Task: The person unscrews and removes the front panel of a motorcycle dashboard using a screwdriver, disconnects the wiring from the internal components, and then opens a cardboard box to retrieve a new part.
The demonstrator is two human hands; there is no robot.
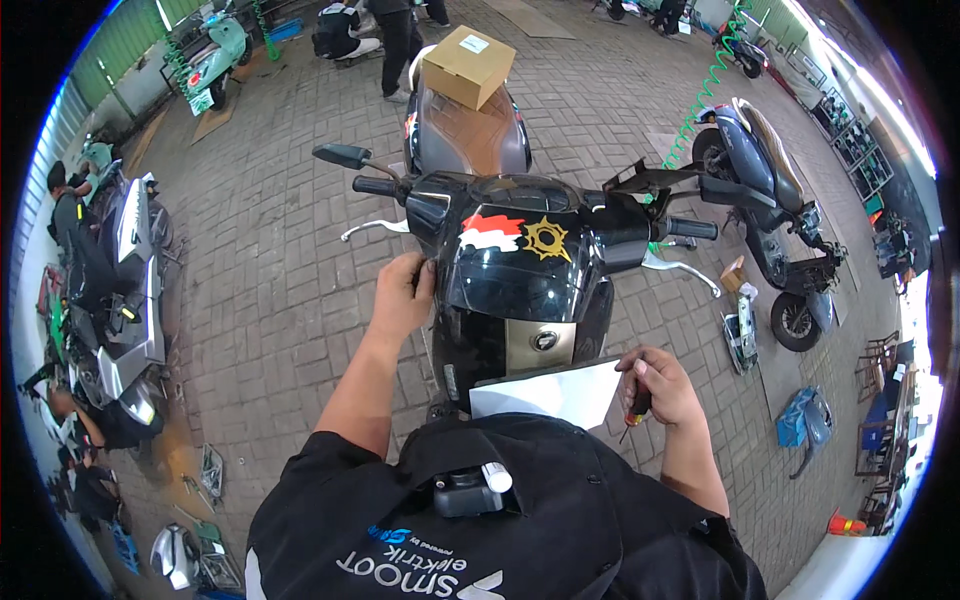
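Observation:
A black scooter (475, 335) stands directly in front of me, its front facing me. My left hand (402, 290) is at the left edge of its glossy front cover (510, 270), fingers curled against that edge; the fingertips are partly hidden. My right hand (662, 385) is closed on a screwdriver (636, 412) with a red and yellow handle, the shaft pointing down. Its fingers are also at the right corner of a white plate (550, 393) at the scooter's lower front. My shirt hides the plate's lower edge.
A cardboard box (468, 62) rests on the scooter's brown seat (470, 130). Both brake levers (685, 270) stick out toward me. A partly stripped scooter (765, 190) stands at right, a silver scooter (140, 270) at left. A green coiled hose (700, 90) hangs behind. Other people work nearby.

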